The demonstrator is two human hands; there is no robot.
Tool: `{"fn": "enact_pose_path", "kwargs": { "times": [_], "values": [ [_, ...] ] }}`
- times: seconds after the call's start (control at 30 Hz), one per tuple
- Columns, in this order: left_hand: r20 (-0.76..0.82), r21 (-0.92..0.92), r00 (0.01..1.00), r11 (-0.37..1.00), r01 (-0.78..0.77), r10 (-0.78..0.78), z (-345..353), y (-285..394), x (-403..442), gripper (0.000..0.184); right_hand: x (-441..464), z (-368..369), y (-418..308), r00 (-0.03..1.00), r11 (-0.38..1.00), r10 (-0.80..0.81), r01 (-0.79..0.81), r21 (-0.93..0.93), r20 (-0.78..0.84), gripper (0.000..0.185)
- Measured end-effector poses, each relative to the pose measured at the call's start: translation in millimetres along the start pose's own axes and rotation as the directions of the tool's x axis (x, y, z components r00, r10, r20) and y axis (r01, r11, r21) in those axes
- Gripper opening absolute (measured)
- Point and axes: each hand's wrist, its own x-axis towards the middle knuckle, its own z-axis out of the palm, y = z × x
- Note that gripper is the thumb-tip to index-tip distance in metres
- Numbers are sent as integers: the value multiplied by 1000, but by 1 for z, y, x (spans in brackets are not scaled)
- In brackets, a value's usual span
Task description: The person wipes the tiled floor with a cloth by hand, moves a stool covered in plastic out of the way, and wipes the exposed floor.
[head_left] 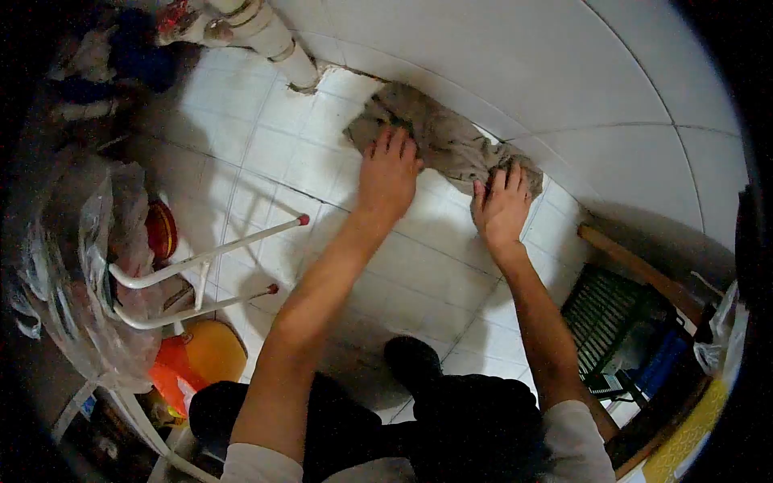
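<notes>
A crumpled grey-brown cloth lies stretched along the foot of the tiled wall, on the white tiled floor. My left hand is on the cloth's left part, fingers bent over it and slightly apart. On its right end, my right hand has its fingers over the fabric and its thumb out to the left side. Folds bunch up between the two hands. What lies under my palms and fingertips is hidden.
White pipes come down to the floor at upper left. At left, a white metal frame with red-tipped legs lies near clear plastic bags and an orange-yellow container. A dark green crate and a wooden bar are at right.
</notes>
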Motion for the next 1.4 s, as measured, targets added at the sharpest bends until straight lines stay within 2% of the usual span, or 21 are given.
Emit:
{"fn": "enact_pose_path", "kwargs": {
  "times": [0.1, 0.13, 0.17, 0.23, 0.3, 0.37, 0.43, 0.47, 0.53, 0.57, 0.63, 0.73, 0.83, 0.87, 0.97, 1.07, 1.1, 1.17, 1.27, 1.33, 1.4],
  "values": [
    [263, -176, 958, 971, 165, -115, 2, -26, 9, 28, 3, 4, 1, 1000, 1000, -15, 15, -12, -6, 42],
    [212, -12, 964, 986, 168, -162, 22, -45, 20, 26, -2, 2, 0, 1000, 999, -15, 15, -30, 8, 42],
    [211, -103, 947, 958, 267, -241, 18, -57, 47, 25, 0, 1, 2, 1000, 999, -13, 13, -49, 5, 42],
    [103, -63, 972, 974, 219, -212, 24, -51, 61, 30, -3, 3, 15, 1000, 1000, -13, 13, -4, 1, 42],
    [428, -386, 872, 824, 415, -238, 7, -11, 29, 35, -5, 2, 20, 1000, 998, 8, -8, 70, -2, 44],
    [222, -443, 970, 876, 192, -100, 4, 41, -19, 45, -27, -9, 45, 999, 990, 44, -45, 136, 16, 45],
    [363, -436, 909, 824, 362, -207, -14, 58, -21, 51, -46, -16, 71, 981, 973, 181, -188, 135, 66, 51],
    [428, -430, 869, 790, 438, -248, -16, 61, -17, 54, -49, -20, 81, 978, 955, 205, -209, 209, 40, 53],
    [261, -228, 932, 923, 311, -250, 5, 34, -6, 57, -60, -26, 98, 957, 897, 290, -272, 349, 0, 57],
    [184, -117, 956, 961, 252, -229, 17, 18, -2, 58, -63, -20, 98, 970, 943, 234, -212, 257, -58, 59],
    [84, -69, 980, 980, 185, -179, 22, -12, 7, 53, -54, -2, 84, 986, 994, 94, -85, 68, -140, 61],
    [101, 44, 964, 969, 243, -246, 31, -46, 31, 54, -27, 17, 42, 985, 995, 93, -85, 58, -148, 59],
    [45, -8, 938, 939, 344, -343, 33, -39, 43, 48, -20, 8, 24, 991, 997, 75, -74, 13, -109, 57],
    [97, 12, 932, 937, 349, -349, 29, -24, 35, 49, -15, 5, 18, 993, 997, 74, -73, 14, -96, 56],
    [148, -27, 971, 981, 194, -189, 19, 7, -10, 49, -38, 6, 49, 999, 997, -2, 6, 83, -53, 55],
    [105, 19, 948, 953, 302, -302, 36, -29, 17, 51, -39, 8, 52, 996, 994, -5, 15, 113, -84, 54],
    [102, 37, 907, 912, 408, -410, 40, -44, 41, 52, -36, 8, 52, 995, 992, 2, 11, 125, -105, 54],
    [205, -102, 847, 849, 518, -491, 20, -43, 68, 50, -39, 7, 52, 997, 996, 11, -4, 87, -80, 54],
    [20, -330, 898, 845, 420, -439, 47, 4, 12, 46, -31, 9, 43, 989, 987, 20, 4, 162, -144, 54],
    [215, -129, 964, 973, 189, -158, 21, 42, -7, 47, -34, 11, 45, 995, 990, 27, -13, 137, -99, 53],
    [190, -142, 974, 978, 151, -123, 24, 17, -1, 50, -34, 20, 53, 992, 994, 34, -21, 105, -118, 51]
  ]
}}
